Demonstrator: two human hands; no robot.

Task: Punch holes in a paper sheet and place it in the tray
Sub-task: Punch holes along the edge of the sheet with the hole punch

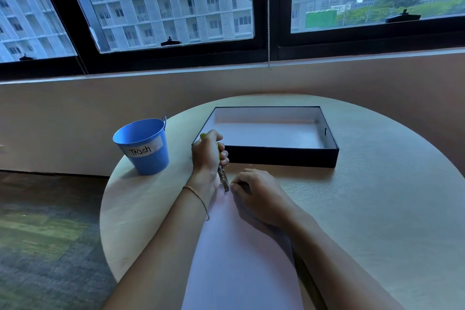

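While left fingers [212, 136] grip the near-pointing hole punch [223, 175], right fingers [239, 184] pinch paper [239, 259].

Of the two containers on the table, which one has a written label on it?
The blue bucket, left of the left hand: a white label on it reads "Trash". The black tray shows no label.

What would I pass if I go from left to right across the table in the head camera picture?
Blue trash bucket → left hand gripping the hole punch → right hand holding the paper sheet. The tray is left out because it overlaps both hands.
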